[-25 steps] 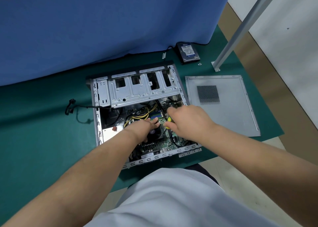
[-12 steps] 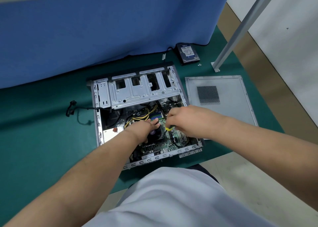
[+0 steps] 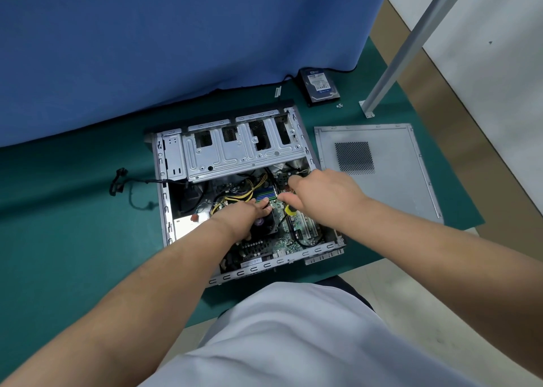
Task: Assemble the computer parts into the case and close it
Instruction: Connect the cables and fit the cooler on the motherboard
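Both hands work inside the open case [image 3: 164, 181]: the right hand [image 3: 323, 192] grips a yellow-handled tool [image 3: 291, 210], the left hand [image 3: 249, 213] rests flat. The hard drive [image 3: 320, 87] and side panel [image 3: 396, 187] lie outside on the surface [image 3: 73, 225], uninstalled.

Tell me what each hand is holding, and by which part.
The right hand grips a yellow-handled screwdriver by its handle. The left hand rests on the cooler fan inside the case, gripping nothing.
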Demonstrator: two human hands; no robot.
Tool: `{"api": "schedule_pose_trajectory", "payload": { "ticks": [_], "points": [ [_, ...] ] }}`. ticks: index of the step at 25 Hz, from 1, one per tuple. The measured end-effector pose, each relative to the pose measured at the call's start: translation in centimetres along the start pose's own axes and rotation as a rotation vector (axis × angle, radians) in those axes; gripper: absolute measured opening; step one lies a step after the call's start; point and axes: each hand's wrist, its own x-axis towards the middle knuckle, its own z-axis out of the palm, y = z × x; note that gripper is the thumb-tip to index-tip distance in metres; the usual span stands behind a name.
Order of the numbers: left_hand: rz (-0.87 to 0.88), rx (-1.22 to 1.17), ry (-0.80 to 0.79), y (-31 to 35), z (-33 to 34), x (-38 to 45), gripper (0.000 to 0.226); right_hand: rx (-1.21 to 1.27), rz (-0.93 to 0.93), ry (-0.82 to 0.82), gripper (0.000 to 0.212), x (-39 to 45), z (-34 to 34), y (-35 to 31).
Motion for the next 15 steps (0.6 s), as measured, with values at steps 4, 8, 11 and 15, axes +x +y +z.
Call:
{"api": "schedule_pose_trajectory", "payload": {
  "ticks": [4,8,11,15],
  "points": [
    [-0.002,0.016,-0.030,0.2,-0.4,-0.2,0.093,-0.018,-0.151,0.035,0.036,-0.4,-0.2,0.3],
    [0.008,0.023,-0.018,0.4,-0.6,-0.4,0.092,-0.046,-0.208,0.005,0.031,-0.8,-0.5,0.0],
    [0.013,0.018,-0.013,0.3,-0.4,-0.2,0.092,-0.100,-0.250,-0.051,0.018,-0.8,-0.7,-0.2],
    [0.024,0.014,0.009,-0.1,0.1,0.1,0.093,-0.102,-0.320,-0.090,0.045,-1.0,-1.1,0.2]
  ]
}}
